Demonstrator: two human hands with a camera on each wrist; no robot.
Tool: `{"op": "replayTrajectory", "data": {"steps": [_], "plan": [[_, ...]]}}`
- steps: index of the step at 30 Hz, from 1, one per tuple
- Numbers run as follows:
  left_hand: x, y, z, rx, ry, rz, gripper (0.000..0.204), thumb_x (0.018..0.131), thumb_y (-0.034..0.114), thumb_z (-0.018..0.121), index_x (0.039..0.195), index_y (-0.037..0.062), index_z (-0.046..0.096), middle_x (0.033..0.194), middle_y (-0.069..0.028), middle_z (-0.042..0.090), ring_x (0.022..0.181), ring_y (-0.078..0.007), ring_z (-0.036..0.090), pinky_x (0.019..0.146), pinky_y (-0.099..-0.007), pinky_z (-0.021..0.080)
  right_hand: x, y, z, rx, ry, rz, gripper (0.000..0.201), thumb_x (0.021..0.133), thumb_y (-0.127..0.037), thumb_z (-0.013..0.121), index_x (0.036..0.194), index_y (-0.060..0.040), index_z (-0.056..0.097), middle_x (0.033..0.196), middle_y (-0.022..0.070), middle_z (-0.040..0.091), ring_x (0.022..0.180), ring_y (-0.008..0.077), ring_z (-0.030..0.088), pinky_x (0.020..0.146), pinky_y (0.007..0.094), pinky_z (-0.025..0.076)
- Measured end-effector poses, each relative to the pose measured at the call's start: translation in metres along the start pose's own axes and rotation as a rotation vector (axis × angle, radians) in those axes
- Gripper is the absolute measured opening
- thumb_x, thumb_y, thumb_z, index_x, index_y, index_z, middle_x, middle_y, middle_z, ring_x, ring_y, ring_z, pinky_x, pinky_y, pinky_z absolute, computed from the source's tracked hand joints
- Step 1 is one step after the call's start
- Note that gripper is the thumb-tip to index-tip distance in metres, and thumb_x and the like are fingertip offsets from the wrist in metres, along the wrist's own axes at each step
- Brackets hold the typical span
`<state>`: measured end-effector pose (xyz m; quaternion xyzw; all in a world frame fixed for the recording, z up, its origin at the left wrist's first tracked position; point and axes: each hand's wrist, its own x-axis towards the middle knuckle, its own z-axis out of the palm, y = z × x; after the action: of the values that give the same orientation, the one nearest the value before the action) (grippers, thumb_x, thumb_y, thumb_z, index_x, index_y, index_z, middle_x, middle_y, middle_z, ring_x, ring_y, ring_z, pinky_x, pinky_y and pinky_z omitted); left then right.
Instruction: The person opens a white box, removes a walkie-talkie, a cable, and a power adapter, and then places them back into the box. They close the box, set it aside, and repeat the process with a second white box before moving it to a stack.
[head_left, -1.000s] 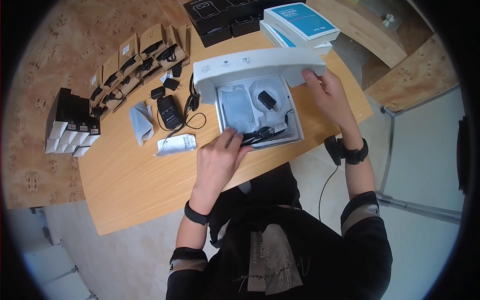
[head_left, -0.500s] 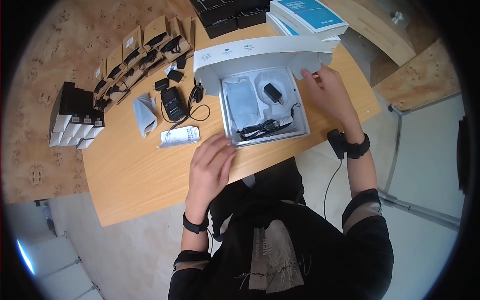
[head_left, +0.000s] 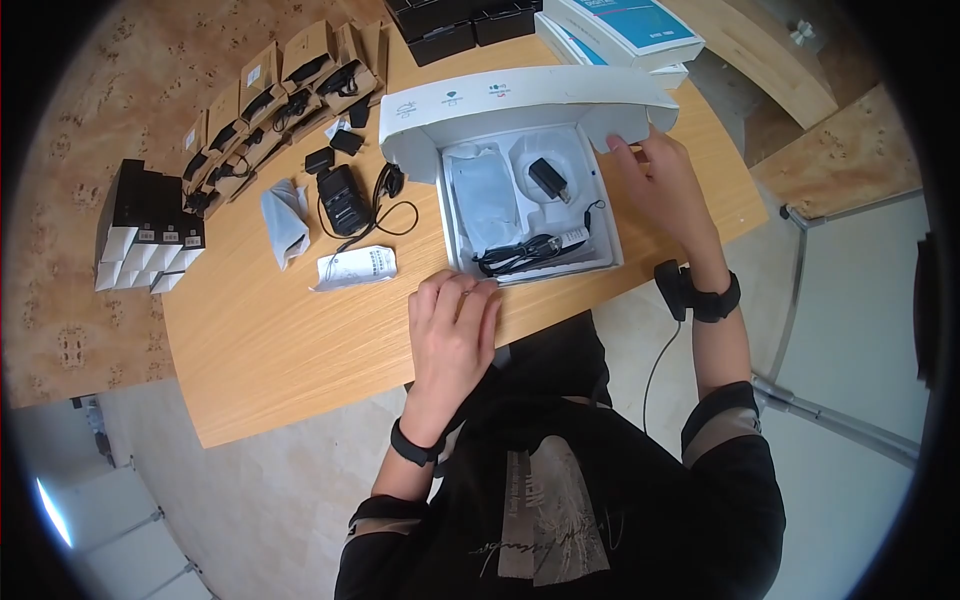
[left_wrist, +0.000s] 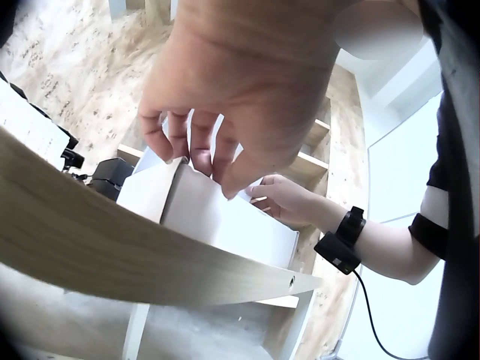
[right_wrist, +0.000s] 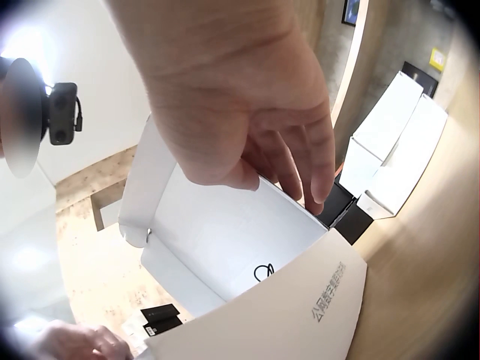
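An open white box (head_left: 608, 265) stands on the table, lid raised. In its tray lie a grey-blue wrapped item (head_left: 485, 200), a black adapter (head_left: 548, 179) and a bundled black cable (head_left: 520, 255). My left hand (head_left: 450, 335) touches the box's near edge by the left corner, fingers loosely bent; the left wrist view shows this hand (left_wrist: 232, 105) over the white wall (left_wrist: 217, 214). With thumb and fingers, my right hand (head_left: 668, 190) holds the right end of the lid (head_left: 540, 95); the right wrist view has that hand (right_wrist: 240, 105) at the lid's rim.
Left of the box lie a black device (head_left: 343, 200) with a cord, a printed packet (head_left: 357, 267) and a grey-blue sleeve (head_left: 286, 222). Brown cartons (head_left: 262, 90) and black-and-white boxes (head_left: 150, 230) stand farther left. White-blue boxes (head_left: 640, 30) and black boxes (head_left: 450, 30) stand behind.
My left hand moved off the box's near left corner, then came back to its near edge slightly farther right. My right hand has stayed at the lid. The view has shifted a little.
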<state>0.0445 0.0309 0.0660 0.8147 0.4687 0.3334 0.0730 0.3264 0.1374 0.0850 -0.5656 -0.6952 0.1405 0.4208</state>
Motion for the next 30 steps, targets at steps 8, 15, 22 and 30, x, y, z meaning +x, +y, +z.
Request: {"op": "replayTrajectory", "data": {"steps": [8,15,22,30], "plan": [[-0.003,0.002,0.006,-0.017,-0.006,-0.057,0.031,0.075,-0.001,0.080,0.104,0.0021,0.070,0.103,-0.0127,0.057,0.103,-0.0333,0.053,0.088,-0.0417,0.046,-0.003,-0.005,0.005,-0.017,0.017,-0.030,0.022,0.097,-0.014,0.064,0.090,0.0070,0.061,0.071,0.0217,0.061,0.060,0.0340,0.059,0.057,0.0398,0.045],[-0.004,0.008,0.005,-0.012,-0.046,-0.093,0.029,0.080,0.008,0.079,0.107,0.0038,0.072,0.105,-0.0108,0.056,0.104,-0.0313,0.052,0.089,-0.0431,0.042,0.002,-0.016,-0.004,-0.073,-0.095,0.044,0.024,0.099,-0.013,0.063,0.114,0.0059,0.063,0.089,0.0196,0.073,0.080,0.0301,0.073,0.071,0.0353,0.058],[0.000,0.011,0.007,0.081,-0.047,-0.082,0.024,0.083,0.014,0.079,0.103,0.0037,0.073,0.101,-0.0093,0.056,0.100,-0.0299,0.052,0.087,-0.0419,0.042,0.014,-0.025,-0.014,0.045,-0.152,0.026,0.063,0.096,-0.013,0.066,0.148,0.0060,0.037,0.082,0.0177,0.072,0.072,0.0245,0.071,0.067,0.0340,0.055],[-0.001,0.008,0.014,0.043,0.021,-0.070,0.014,0.082,0.008,0.078,0.095,0.0052,0.074,0.097,-0.0079,0.058,0.100,-0.0286,0.056,0.086,-0.0411,0.043,0.019,-0.016,-0.005,0.085,-0.211,0.036,0.054,0.088,-0.004,0.068,0.139,-0.0031,0.048,0.101,0.0186,0.069,0.089,0.0317,0.070,0.079,0.0382,0.055]]}}
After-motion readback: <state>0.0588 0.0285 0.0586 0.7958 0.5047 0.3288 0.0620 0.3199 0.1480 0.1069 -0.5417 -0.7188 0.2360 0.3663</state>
